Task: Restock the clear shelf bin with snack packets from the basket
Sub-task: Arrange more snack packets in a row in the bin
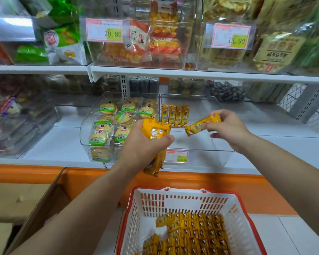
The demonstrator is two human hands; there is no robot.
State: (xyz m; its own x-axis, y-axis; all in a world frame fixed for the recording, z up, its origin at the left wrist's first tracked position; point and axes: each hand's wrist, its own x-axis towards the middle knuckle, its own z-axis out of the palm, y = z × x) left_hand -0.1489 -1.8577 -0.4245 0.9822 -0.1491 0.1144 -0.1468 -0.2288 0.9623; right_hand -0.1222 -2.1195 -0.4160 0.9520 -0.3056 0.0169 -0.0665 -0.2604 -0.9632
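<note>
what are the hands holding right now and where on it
The left hand grips a bunch of yellow snack packets around their middle. The right hand pinches a single yellow packet near its right end.

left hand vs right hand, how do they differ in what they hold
The left hand grips a whole bundle of packets; the right hand pinches a single packet. The bundle stands roughly upright, the single packet lies slanted. Both hold the same yellow snack.
</note>
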